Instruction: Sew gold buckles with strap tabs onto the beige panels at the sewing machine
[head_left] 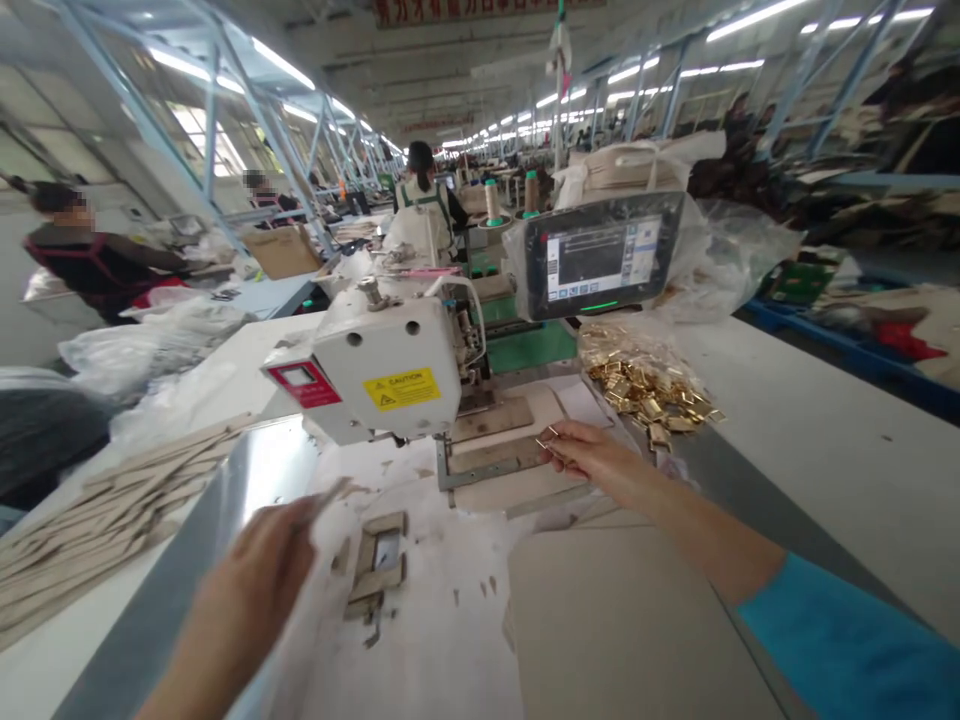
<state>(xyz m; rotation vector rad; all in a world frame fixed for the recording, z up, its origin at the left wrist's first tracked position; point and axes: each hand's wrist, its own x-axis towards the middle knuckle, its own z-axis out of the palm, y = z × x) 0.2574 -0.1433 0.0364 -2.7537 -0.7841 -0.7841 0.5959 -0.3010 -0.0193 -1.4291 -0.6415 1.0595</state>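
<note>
My right hand [592, 458] pinches a small gold metal buckle [546, 438] beside the clamp plate [495, 460] of a white sewing machine [382, 375]. My left hand [259, 580], blurred by motion, is closed on a thin beige strip [330, 493] that sticks up from its fingers, over the white machine bed [442, 620]. A heap of gold buckles [649, 385] in a clear bag lies just past my right hand. A stack of beige strips [97, 520] lies to the left of my left hand.
A control screen [600, 258] stands behind the buckles, with wrapped bundles behind it. A small beige template [379, 560] lies on the bed. Plastic bags [150, 345] sit at left. Other people work at tables at the back and far left.
</note>
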